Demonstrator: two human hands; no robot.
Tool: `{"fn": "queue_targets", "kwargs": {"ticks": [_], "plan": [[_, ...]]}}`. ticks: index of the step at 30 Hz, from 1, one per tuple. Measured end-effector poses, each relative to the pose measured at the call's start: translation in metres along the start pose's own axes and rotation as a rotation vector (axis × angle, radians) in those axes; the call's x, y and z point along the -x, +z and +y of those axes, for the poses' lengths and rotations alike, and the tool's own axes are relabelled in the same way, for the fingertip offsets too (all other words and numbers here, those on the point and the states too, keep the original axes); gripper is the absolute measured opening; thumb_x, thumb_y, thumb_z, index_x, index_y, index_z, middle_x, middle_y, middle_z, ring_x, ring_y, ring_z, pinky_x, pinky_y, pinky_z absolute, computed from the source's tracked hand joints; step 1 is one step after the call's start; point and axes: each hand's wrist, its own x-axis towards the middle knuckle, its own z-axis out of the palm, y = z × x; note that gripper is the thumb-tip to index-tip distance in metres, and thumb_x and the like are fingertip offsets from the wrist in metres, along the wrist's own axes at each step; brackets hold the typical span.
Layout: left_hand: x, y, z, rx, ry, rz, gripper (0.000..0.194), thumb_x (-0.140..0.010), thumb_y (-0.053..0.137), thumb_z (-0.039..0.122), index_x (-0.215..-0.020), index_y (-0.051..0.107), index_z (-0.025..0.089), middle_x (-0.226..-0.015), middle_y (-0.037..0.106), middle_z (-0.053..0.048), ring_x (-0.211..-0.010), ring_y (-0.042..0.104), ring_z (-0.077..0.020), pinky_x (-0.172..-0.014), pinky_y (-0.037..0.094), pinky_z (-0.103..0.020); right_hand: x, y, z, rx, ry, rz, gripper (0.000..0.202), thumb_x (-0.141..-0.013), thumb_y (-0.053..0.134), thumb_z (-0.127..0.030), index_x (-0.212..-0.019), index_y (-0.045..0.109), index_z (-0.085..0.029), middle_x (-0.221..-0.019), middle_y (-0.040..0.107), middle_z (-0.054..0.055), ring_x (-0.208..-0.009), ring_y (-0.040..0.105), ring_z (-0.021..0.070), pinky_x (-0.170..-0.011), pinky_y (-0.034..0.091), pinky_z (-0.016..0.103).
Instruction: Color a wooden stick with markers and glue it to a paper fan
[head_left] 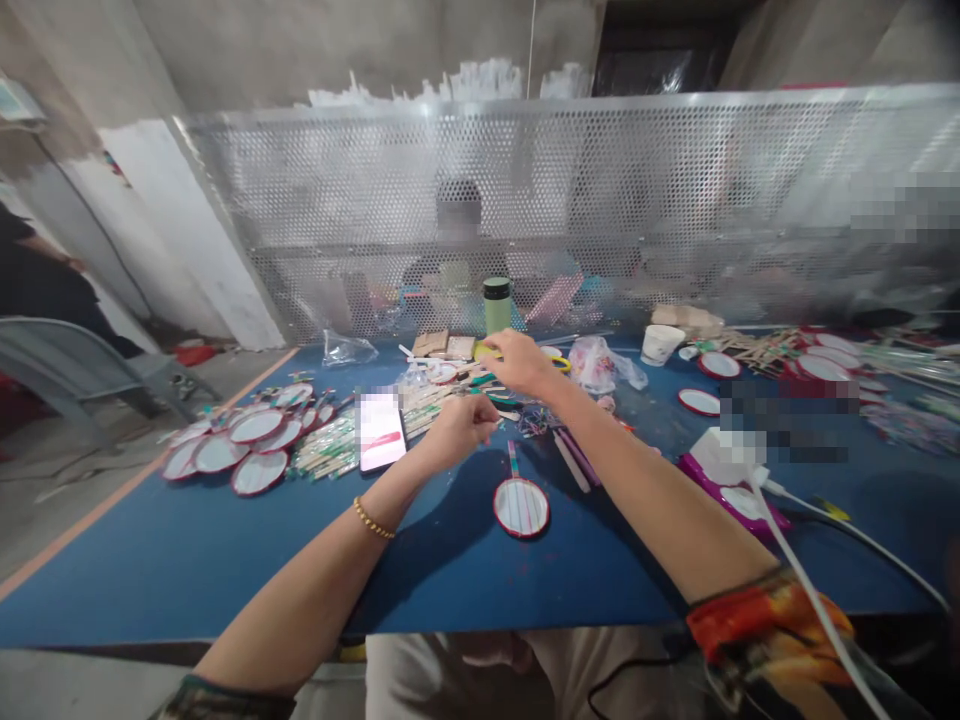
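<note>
My left hand (pixel 466 430) is above the middle of the table, its fingers pressed together in a pinch. What it holds, if anything, is too small to name. My right hand (pixel 517 362) reaches farther out, fingers curled down at a yellow thing (pixel 486 351) that it partly hides; I cannot tell whether it grips it. A round white disc with a red rim (pixel 521 508) lies closest to me, its short striped handle (pixel 514 460) pointing away. Beneath and beyond the hands is a pile of thin sticks (pixel 435 400), some with green parts.
Left are stacked red-rimmed discs (pixel 221 452) and a lit phone (pixel 381 432). A green bottle (pixel 497 308) stands before the perforated metal screen (pixel 360 190). Rightward are a white cup (pixel 661 345), a purple packet (pixel 750 508) and a white cable (pixel 806 590). A person sits beyond the screen.
</note>
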Motion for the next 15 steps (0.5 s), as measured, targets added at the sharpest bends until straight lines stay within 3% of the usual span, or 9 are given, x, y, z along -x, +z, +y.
{"fn": "queue_targets", "kwargs": {"ticks": [3,6,11,15], "plan": [[0.001,-0.001,0.005,0.038,-0.006,0.020,0.011,-0.080,0.056,0.010,-0.080,0.066,0.014,-0.061,0.063,0.001,-0.057,0.060,-0.0115,-0.056,0.044,-0.021,0.029,-0.048,-0.001,-0.073,0.038,0.122,0.034,-0.101,0.042,-0.028,-0.120,0.068,-0.014,-0.115,0.073,0.011,-0.101,0.069,0.0193,-0.090,0.050,0.031],[0.001,-0.002,0.004,0.053,-0.021,0.028,0.011,-0.079,0.056,0.010,-0.080,0.067,0.014,-0.066,0.066,-0.001,-0.059,0.061,-0.0117,-0.057,0.045,-0.021,0.070,-0.075,0.004,-0.286,0.068,0.374,0.026,-0.094,0.054,-0.032,-0.097,0.074,-0.015,-0.093,0.077,0.008,-0.085,0.071,0.0193,-0.080,0.053,0.031],[-0.001,0.002,-0.003,0.053,-0.073,-0.004,0.017,-0.080,0.055,0.011,-0.085,0.071,0.012,-0.065,0.067,-0.003,-0.058,0.063,-0.0131,-0.058,0.047,-0.024,0.130,-0.065,0.020,-0.222,0.265,0.381,0.028,-0.091,0.054,-0.035,-0.087,0.074,-0.017,-0.073,0.075,0.006,-0.066,0.069,0.0188,-0.067,0.050,0.029],[0.000,0.002,-0.001,0.013,-0.118,-0.022,0.021,-0.081,0.053,0.011,-0.088,0.073,0.013,-0.056,0.063,0.000,-0.055,0.061,-0.0136,-0.057,0.047,-0.024,0.173,-0.044,0.035,-0.119,0.330,0.369,0.029,-0.093,0.051,-0.037,-0.089,0.074,-0.020,-0.078,0.077,0.006,-0.068,0.070,0.0193,-0.066,0.049,0.028]]}}
